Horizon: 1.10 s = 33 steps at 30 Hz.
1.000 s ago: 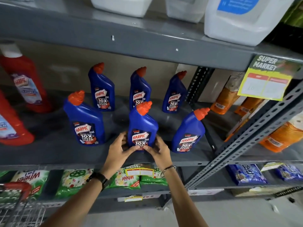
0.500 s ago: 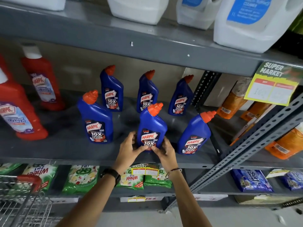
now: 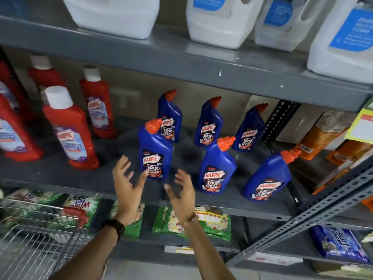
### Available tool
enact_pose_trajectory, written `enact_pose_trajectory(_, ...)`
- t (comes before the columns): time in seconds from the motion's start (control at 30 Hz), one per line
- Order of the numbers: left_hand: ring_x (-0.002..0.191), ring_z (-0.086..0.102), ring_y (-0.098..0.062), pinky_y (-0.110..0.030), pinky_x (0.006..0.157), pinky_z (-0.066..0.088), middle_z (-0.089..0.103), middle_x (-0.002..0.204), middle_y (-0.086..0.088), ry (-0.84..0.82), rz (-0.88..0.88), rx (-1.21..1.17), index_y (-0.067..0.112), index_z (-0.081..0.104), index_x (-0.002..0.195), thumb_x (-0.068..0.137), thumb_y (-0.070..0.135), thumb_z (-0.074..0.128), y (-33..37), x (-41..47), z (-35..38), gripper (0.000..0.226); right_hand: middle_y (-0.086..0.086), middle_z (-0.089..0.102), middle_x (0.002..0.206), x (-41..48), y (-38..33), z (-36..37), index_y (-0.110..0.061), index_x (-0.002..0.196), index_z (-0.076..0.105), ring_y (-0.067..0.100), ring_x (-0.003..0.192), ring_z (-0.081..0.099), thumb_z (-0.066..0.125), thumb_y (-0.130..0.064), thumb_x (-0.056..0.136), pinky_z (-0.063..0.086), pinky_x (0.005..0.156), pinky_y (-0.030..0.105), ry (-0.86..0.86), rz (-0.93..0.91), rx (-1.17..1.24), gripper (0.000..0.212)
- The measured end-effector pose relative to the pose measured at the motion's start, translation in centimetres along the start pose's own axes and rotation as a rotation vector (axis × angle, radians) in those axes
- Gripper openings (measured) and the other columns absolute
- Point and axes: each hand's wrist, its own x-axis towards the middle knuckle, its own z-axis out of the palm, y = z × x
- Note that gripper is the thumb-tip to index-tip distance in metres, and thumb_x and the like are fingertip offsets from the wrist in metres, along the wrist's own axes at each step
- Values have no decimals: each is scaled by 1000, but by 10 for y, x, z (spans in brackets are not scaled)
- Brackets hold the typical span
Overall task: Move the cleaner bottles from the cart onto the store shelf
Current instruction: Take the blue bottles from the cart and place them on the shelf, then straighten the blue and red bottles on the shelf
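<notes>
Fingers: Near the front edge of the shelf [image 3: 60, 174], the left hand [image 3: 126, 184] and the right hand [image 3: 181, 194] are spread wide and hold nothing. The left fingers [image 3: 123, 163] are just beside the front left blue bottle [image 3: 154, 152]; I cannot tell if a fingertip touches it.
Blue bottles: six stand up on the shelf, three in front and three at the back. The front middle bottle [image 3: 217, 166] and the front right bottle [image 3: 268, 176] are near the right hand but apart from it.
Done: I think these six are put away, since they stand in two tidy rows and both hands are free.
Left to do: the cart [image 3: 40, 245] is at the bottom left. Only its wire side and red handle show, so I cannot tell if more bottles wait inside.
Words on blue bottles: "HARPIC" and "10X TOTAL CLEAN".
Red bottles: the red bottles [image 3: 69, 130] on the left say "HARPIC" and "CLEANER".
Top shelf: big white jugs [image 3: 220, 19] with blue labels; the writing is too blurry.
Lower shelf: green bags [image 3: 78, 207] say "Wheel 2in1", seen upside down. A blue bag [image 3: 339, 243] says "Surf excel".
</notes>
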Motion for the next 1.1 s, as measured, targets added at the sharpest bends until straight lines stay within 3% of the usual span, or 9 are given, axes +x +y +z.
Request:
enact_pose_trajectory(0.1,131,33,-14,-41,109,33,31,147,-12,-235,-40,150,16,25,142,80,14,67,-7,23,-7,75,9,46,132,33,-11,17,-9,134,33,20,118,46,70,-8,77,42,104,41,-49,6,-32,68)
enact_pose_trajectory(0.2,129,44,-20,-41,107,38,44,139,-8,-396,-39,159,18,31,139,83,23,64,-9,35,-6,65,18,50,132,47,-10,24,-8,133,35,29,122,49,68,-7,79,43,102,39,-69,20,-45,64)
enact_pose_trajectory(0.27,121,53,-22,-42,102,43,54,130,-6,-378,-107,85,20,35,135,84,26,61,-9,37,-4,57,16,58,125,48,-8,25,-10,129,40,28,116,55,65,-6,81,46,95,32,-38,37,-20,55)
enact_pose_trajectory(0.37,112,58,-19,-41,100,46,60,125,-10,-339,-122,76,18,40,132,85,24,60,-13,39,-4,51,16,63,119,45,-7,23,-11,124,45,28,111,59,65,-10,82,50,95,39,-4,53,-28,47)
enact_pose_trajectory(0.47,92,63,8,-9,79,49,64,110,1,-362,-115,81,22,45,126,83,26,64,-15,36,-5,47,18,62,119,39,-6,17,-8,124,44,28,111,58,63,-7,82,48,97,45,-14,67,-18,46)
enact_pose_trajectory(0.53,84,60,18,0,68,46,63,103,7,-383,-117,79,23,46,124,82,27,65,-17,34,-4,46,19,61,121,34,-7,12,-7,125,43,28,112,57,62,-5,83,47,99,47,-16,86,-9,46)
enact_pose_trajectory(0.8,96,61,2,-15,80,50,63,109,6,-420,-148,35,24,45,126,81,31,66,-15,25,-1,51,21,54,130,25,-6,4,-2,133,36,30,120,52,57,0,86,43,103,48,-2,91,24,51)
enact_pose_trajectory(0.9,93,61,7,-12,76,51,63,108,8,-427,-150,27,24,45,126,80,31,66,-15,27,-1,50,19,53,132,24,-6,6,-3,134,36,29,122,51,57,-2,86,43,104,48,9,95,21,52)
enact_pose_trajectory(1.1,99,59,2,-12,79,50,61,116,1,-397,-151,-22,21,43,128,83,26,64,-11,22,2,50,16,56,127,22,-6,9,-4,132,39,26,117,54,58,-3,86,47,100,38,36,72,29,50)
